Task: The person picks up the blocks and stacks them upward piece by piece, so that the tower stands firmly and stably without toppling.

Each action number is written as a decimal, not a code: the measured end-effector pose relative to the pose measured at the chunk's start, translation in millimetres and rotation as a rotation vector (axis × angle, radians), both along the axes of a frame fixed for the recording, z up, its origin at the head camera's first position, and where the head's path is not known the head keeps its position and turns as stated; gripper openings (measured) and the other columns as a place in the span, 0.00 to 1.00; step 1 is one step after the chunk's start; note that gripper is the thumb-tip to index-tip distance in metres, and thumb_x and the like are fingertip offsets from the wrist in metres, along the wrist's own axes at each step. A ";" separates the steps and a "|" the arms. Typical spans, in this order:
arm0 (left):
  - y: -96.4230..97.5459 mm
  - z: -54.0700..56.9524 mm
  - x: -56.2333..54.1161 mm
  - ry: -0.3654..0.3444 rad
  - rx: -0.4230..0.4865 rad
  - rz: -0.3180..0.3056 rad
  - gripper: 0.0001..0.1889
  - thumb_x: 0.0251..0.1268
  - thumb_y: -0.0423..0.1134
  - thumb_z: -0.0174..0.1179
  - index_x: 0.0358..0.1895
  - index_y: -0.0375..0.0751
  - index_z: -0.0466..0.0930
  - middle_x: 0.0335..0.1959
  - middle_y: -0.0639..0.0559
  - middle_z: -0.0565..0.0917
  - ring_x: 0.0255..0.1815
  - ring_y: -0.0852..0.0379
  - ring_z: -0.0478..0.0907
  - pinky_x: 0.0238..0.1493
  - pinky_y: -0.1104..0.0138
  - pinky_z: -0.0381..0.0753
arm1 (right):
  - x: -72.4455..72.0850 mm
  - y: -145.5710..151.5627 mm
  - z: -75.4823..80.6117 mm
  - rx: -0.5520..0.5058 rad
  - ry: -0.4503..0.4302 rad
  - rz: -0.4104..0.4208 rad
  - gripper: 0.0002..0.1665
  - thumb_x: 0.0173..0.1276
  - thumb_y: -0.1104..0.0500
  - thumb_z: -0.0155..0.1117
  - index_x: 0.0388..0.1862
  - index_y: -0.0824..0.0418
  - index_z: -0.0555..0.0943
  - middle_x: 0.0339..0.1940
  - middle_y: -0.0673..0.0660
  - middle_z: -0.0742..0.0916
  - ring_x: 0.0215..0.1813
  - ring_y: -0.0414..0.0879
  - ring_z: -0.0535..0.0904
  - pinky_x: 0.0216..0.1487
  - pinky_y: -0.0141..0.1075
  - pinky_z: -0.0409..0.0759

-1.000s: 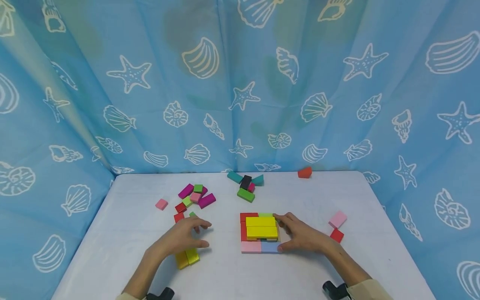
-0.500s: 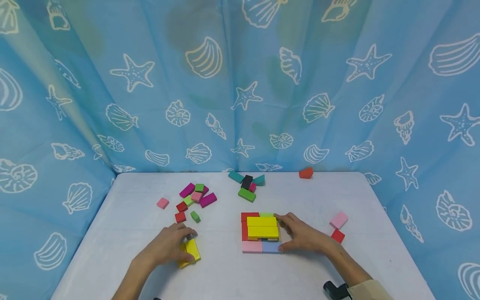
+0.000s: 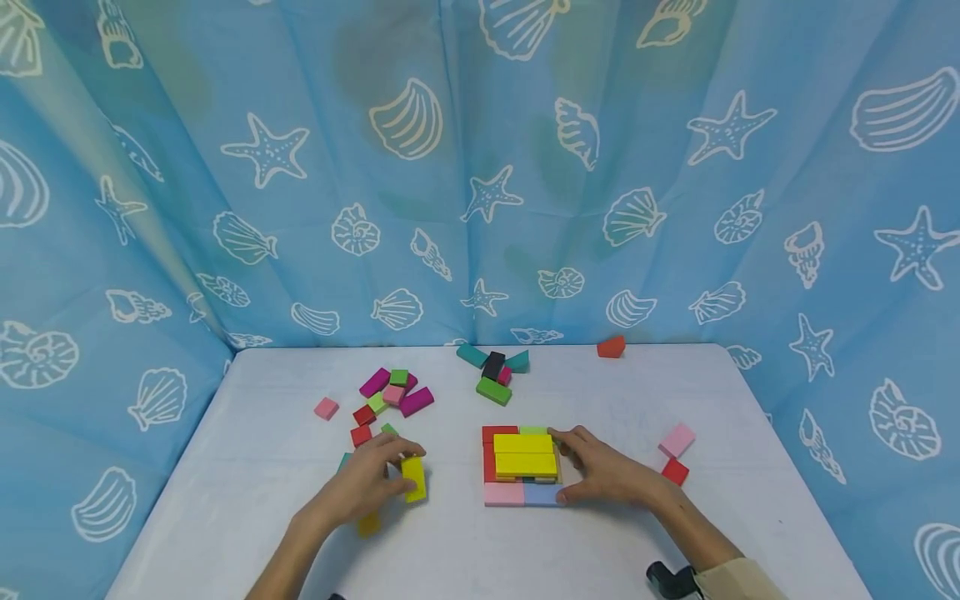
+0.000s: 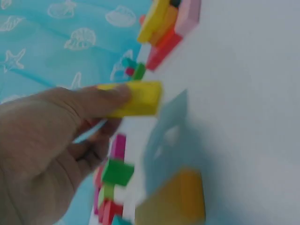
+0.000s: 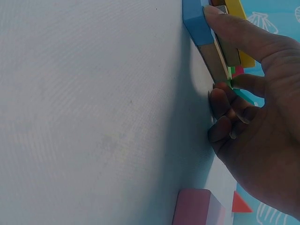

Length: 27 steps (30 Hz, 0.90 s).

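My left hand (image 3: 358, 485) pinches a yellow block (image 3: 415, 480) between thumb and fingers. The left wrist view shows the block (image 4: 144, 97) raised, with its shadow on the table. Below that hand lies an orange-yellow block (image 4: 171, 201). My right hand (image 3: 606, 468) holds the right end of a low block structure, its thumb at the near corner against a blue block (image 5: 197, 21) and its index finger at the far corner. Two yellow blocks (image 3: 523, 464) lie side by side on top. Red (image 3: 499, 432), pink (image 3: 504, 495) and light green (image 3: 533, 430) blocks show around the base.
Loose purple (image 3: 417, 402), red (image 3: 361, 435) and pink (image 3: 326, 408) blocks lie back left. A black block (image 3: 492, 365) sits among teal and green ones at the back middle. To the right are a pink block (image 3: 677, 439), a red block (image 3: 674, 471) and an orange-red block (image 3: 611, 346).
My left hand went down to the pair of yellow blocks, picked one up and carried it right and slightly away from me. My right hand has stayed at the structure.
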<state>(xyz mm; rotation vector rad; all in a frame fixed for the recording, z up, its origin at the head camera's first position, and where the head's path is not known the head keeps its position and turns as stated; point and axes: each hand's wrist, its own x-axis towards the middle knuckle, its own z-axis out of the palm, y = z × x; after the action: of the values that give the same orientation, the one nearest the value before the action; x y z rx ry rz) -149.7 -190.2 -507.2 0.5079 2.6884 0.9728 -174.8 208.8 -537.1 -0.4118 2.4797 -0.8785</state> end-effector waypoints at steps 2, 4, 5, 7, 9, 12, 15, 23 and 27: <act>13.7 2.0 -3.7 0.039 0.072 -0.003 0.21 0.61 0.42 0.72 0.58 0.54 0.83 0.48 0.64 0.80 0.45 0.57 0.80 0.43 0.70 0.81 | -0.1 0.2 0.4 -0.001 -0.005 0.000 0.64 0.44 0.39 0.84 0.79 0.49 0.62 0.57 0.49 0.75 0.55 0.45 0.72 0.60 0.43 0.81; 29.8 4.1 -8.0 0.067 0.152 -0.009 0.21 0.62 0.44 0.71 0.59 0.54 0.83 0.48 0.65 0.81 0.45 0.55 0.81 0.43 0.69 0.81 | -0.2 0.5 0.6 -0.004 -0.009 -0.002 0.64 0.44 0.39 0.84 0.79 0.49 0.62 0.57 0.50 0.75 0.55 0.45 0.72 0.60 0.44 0.80; 38.4 4.7 -10.2 0.077 0.195 -0.017 0.20 0.63 0.44 0.70 0.59 0.54 0.83 0.48 0.65 0.82 0.45 0.53 0.81 0.43 0.68 0.81 | -0.4 0.5 0.6 -0.006 -0.012 -0.004 0.64 0.44 0.39 0.84 0.79 0.49 0.62 0.58 0.50 0.75 0.56 0.45 0.72 0.61 0.45 0.80; 56.7 5.8 -14.7 0.085 0.279 -0.039 0.20 0.64 0.46 0.70 0.60 0.55 0.83 0.48 0.65 0.82 0.46 0.52 0.81 0.45 0.66 0.82 | -0.4 0.8 0.9 -0.007 -0.014 -0.003 0.64 0.44 0.39 0.83 0.79 0.48 0.63 0.58 0.50 0.75 0.56 0.45 0.72 0.62 0.46 0.80; 75.1 5.2 -19.8 0.093 0.347 -0.077 0.20 0.66 0.47 0.68 0.61 0.56 0.83 0.49 0.65 0.83 0.47 0.53 0.80 0.46 0.63 0.82 | -0.6 1.2 0.8 -0.009 -0.015 -0.004 0.63 0.45 0.39 0.83 0.79 0.48 0.63 0.59 0.50 0.75 0.57 0.45 0.72 0.63 0.46 0.79; 102.6 2.0 -27.1 0.099 0.393 -0.132 0.19 0.68 0.49 0.66 0.61 0.58 0.82 0.50 0.66 0.83 0.47 0.58 0.79 0.49 0.62 0.82 | -0.6 2.2 0.3 -0.007 -0.008 0.004 0.63 0.45 0.37 0.82 0.79 0.47 0.63 0.60 0.49 0.75 0.58 0.45 0.73 0.63 0.47 0.78; 125.9 -2.7 -33.3 0.105 0.391 -0.187 0.19 0.69 0.49 0.65 0.61 0.58 0.82 0.50 0.64 0.83 0.48 0.62 0.78 0.52 0.64 0.81 | -0.4 3.0 -1.0 -0.006 0.005 0.015 0.62 0.46 0.36 0.82 0.78 0.47 0.63 0.59 0.50 0.75 0.58 0.46 0.73 0.63 0.48 0.78; 155.8 -15.8 -42.7 0.120 0.237 -0.253 0.18 0.72 0.49 0.62 0.62 0.58 0.83 0.49 0.61 0.83 0.52 0.63 0.76 0.57 0.64 0.77 | -0.6 2.8 -4.2 -0.035 0.004 0.025 0.58 0.49 0.37 0.81 0.77 0.46 0.65 0.58 0.50 0.75 0.62 0.49 0.74 0.62 0.49 0.79; 158.3 -20.2 -45.2 0.193 0.133 -0.255 0.17 0.73 0.51 0.60 0.61 0.61 0.83 0.51 0.63 0.83 0.58 0.60 0.72 0.63 0.55 0.70 | -0.2 3.5 -2.7 -0.042 0.003 0.026 0.58 0.50 0.38 0.81 0.77 0.47 0.65 0.59 0.51 0.75 0.61 0.49 0.73 0.62 0.49 0.79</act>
<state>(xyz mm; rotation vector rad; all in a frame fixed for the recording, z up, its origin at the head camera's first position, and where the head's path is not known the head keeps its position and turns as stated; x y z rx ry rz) -194.8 -31.9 -527.4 0.9921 2.6435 1.0808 -175.0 212.3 -539.9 -0.4593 2.4571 -0.9209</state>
